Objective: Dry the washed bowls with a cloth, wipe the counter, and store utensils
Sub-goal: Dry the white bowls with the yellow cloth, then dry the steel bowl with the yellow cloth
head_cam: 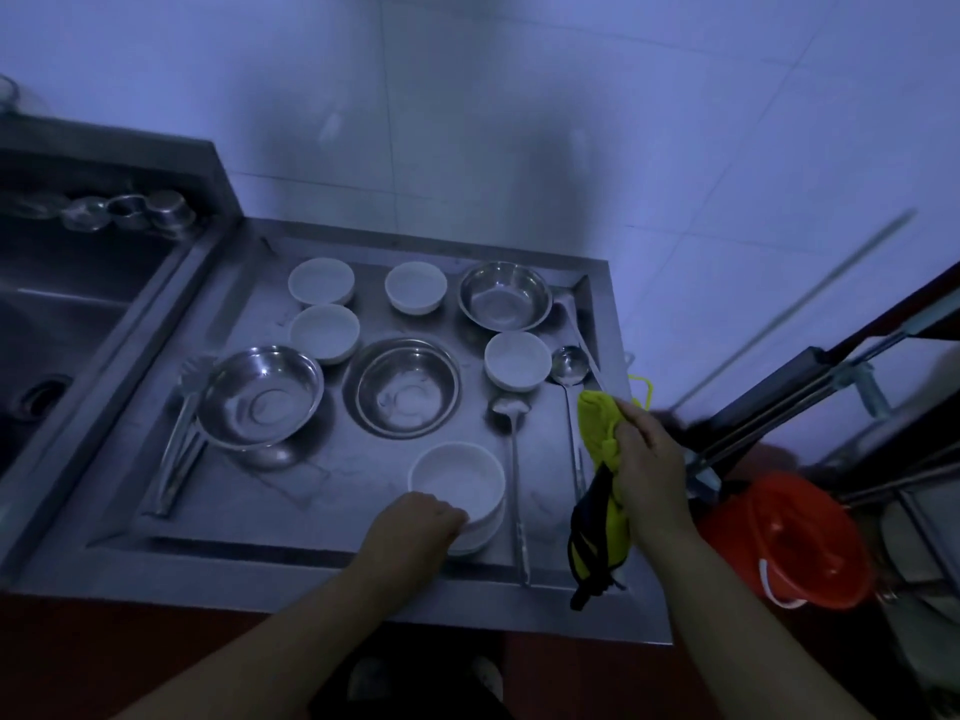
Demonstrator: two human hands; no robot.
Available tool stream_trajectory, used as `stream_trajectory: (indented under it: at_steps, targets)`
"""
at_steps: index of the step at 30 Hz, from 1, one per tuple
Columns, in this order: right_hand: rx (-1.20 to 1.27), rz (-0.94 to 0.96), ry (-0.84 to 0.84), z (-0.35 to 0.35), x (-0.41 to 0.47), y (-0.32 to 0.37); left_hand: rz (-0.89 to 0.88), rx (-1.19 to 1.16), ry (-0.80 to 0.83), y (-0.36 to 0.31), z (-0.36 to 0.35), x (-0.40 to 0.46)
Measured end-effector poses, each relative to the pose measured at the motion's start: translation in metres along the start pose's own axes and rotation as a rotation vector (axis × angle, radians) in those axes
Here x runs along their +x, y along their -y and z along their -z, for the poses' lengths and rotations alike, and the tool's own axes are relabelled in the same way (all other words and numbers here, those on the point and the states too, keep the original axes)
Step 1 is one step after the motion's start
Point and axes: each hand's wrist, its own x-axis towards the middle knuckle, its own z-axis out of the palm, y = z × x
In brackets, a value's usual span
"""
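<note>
Your left hand [415, 517] grips the near rim of the white bowl [460, 485], fingers curled over the edge. This bowl sits on the near part of the steel tabletop [234, 511] and appears to rest on a second white bowl beneath it; the lower rim is only partly visible, so treat the stack as probable, not confirmed.

Your right hand [644, 459] clutches the yellow cloth [602, 428], bunched at the top, with a darker trailing end hanging down over the tabletop's near right corner. The cloth is beside the bowl, not touching it.

Judged step: start of drying, first bowl selected, cloth not yet applied. The next move calls for lifting the top bowl clear of the one beneath, bringing the cloth into its cavity, and turning the bowl against the cloth. Keep the hanging end away from the long spoon [514, 449] lying just right of the bowl.

Further out, four more white bowls and three steel bowls [405, 389] stand upright across the tabletop, awaiting drying. A ladle [569, 366] lies along the right edge, and flat steel utensils [182, 439] lie at the left under a steel bowl's rim. A sink [62, 324] adjoins at left; an orange bucket [795, 537] stands at right, off the tabletop.
</note>
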Motion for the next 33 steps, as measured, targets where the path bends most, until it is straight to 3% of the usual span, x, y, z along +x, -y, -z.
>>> stream_trajectory:
  at_steps: [7, 13, 17, 21, 23, 27, 29, 33]
  targets:
    - [-0.020, 0.032, 0.064, 0.000, 0.013, -0.003, -0.128, 0.088, -0.049, -0.004, -0.026, -0.007]
    - [-0.036, 0.098, 0.172, -0.017, 0.018, 0.015, -0.033, -0.005, -0.125, -0.006, -0.031, -0.009]
    - [-0.010, 0.116, 0.252, -0.043, 0.019, 0.034, 0.279, -0.122, -0.366, 0.014, -0.019, -0.018]
    - [0.013, 0.155, 0.304, -0.075, 0.015, 0.054, 1.004, -0.619, -0.449, 0.066, -0.002, -0.032]
    - [0.032, 0.158, 0.322, -0.092, 0.011, 0.062, 1.230, -0.811, -0.415, 0.102, 0.003, -0.039]
    - [0.041, 0.149, 0.323, -0.128, 0.004, 0.073, 1.469, -1.223, -0.411, 0.167, 0.000, -0.045]
    - [0.020, 0.157, 0.307, -0.146, 0.002, 0.077, 1.494, -1.443, -0.423, 0.195, -0.008, -0.045]
    - [0.018, 0.143, 0.265, -0.187, -0.009, 0.085, 1.520, -1.787, -0.597, 0.233, -0.011, -0.038]
